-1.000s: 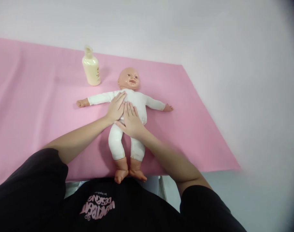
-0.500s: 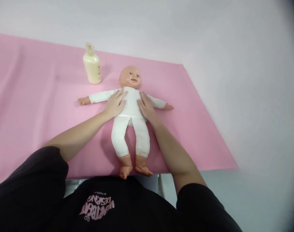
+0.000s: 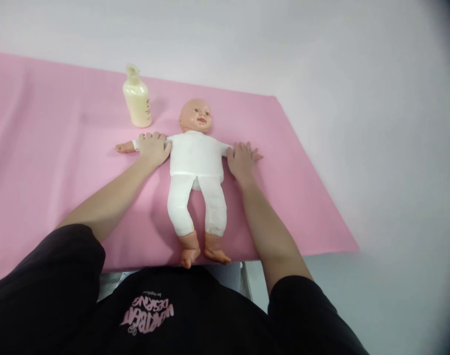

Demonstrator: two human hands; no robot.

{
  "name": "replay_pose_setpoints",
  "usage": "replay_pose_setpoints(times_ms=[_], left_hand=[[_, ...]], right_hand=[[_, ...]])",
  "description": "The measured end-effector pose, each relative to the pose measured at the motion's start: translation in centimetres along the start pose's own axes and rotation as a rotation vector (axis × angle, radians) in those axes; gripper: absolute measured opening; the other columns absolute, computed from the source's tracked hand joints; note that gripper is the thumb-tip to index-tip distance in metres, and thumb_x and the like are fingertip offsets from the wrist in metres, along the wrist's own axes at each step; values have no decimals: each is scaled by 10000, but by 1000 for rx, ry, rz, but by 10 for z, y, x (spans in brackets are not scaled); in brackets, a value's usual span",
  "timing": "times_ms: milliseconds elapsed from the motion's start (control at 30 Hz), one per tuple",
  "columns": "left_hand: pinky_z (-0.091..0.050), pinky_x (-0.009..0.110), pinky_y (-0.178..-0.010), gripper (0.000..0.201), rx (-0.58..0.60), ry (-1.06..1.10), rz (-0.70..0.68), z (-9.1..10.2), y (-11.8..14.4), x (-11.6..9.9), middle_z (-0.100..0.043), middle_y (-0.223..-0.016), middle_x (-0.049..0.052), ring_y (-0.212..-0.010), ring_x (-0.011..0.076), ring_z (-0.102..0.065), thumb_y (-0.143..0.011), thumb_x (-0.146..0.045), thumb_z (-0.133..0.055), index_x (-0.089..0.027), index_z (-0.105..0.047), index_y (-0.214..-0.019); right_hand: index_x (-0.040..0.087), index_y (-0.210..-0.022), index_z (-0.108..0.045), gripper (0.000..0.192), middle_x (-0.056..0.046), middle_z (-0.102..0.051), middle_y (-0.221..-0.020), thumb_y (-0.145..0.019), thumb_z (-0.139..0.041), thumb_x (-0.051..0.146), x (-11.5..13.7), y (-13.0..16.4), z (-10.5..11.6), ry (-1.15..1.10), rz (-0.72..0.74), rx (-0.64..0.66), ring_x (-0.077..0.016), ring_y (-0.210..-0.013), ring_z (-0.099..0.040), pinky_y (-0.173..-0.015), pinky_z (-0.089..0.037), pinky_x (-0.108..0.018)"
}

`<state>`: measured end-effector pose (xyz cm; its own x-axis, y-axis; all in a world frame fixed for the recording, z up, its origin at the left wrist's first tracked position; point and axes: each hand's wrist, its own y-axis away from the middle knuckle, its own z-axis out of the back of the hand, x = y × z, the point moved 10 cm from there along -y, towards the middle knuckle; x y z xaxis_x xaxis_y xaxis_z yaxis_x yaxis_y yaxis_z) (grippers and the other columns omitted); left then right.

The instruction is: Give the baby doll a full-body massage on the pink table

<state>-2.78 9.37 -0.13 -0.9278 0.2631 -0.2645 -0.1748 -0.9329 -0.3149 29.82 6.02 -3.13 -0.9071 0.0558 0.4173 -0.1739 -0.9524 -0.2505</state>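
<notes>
A baby doll in a white suit lies on its back, head away from me and arms spread to both sides. My left hand is closed around the doll's sleeved arm on the left, so that only the doll's hand and cuff show past my fingers. On the other side, my right hand curls over the doll's other arm near the wrist. My thumbs lie toward the doll's body. The undersides of both grips are hidden.
A pump bottle of pale yellow liquid stands beyond my left hand. Under the doll is a pink mat, whose near edge lies by the doll's feet. A pale wall or surface borders the mat behind and to the right.
Both hands have slid outward from the doll's chest onto its arms, and the fingers have closed around them. The doll's arm on the left sits slightly higher in view.
</notes>
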Motion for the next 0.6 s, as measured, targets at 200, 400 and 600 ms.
replay_pose_setpoints(times_ms=[200, 400, 600], left_hand=[[-326, 667, -1035, 507, 47, 66, -94, -7, 4, -17, -695, -1282, 232, -1214, 445, -551, -1032, -395, -296, -142, -671, -1261], [-342, 644, -1010, 492, 52, 22, -104, -6, 4, -19, -700, -1275, 231, -1202, 440, -558, -1032, -374, -312, -135, -662, -1282], [-345, 644, -1006, 514, 47, 18, -98, -6, 5, -19, -702, -1269, 235, -1188, 441, -563, -1027, -379, -302, -127, -670, -1282]], right_hand=[[109, -1614, -409, 757, -195, -365, -1712, -1072, -214, 600, 52, 13, -12, -164, 97, 200, -388, -1644, -224, -1303, -26, -729], [259, -1640, -404, 628, -30, -232, -1780, -1066, -401, 514, 156, 80, -10, -68, 564, 452, -357, -1678, -71, -1332, -65, -693], [402, -1515, -571, 498, 107, -437, -1677, -1031, -521, 508, 219, 171, 1, -16, 894, 714, -287, -1650, -252, -1385, 14, -525]])
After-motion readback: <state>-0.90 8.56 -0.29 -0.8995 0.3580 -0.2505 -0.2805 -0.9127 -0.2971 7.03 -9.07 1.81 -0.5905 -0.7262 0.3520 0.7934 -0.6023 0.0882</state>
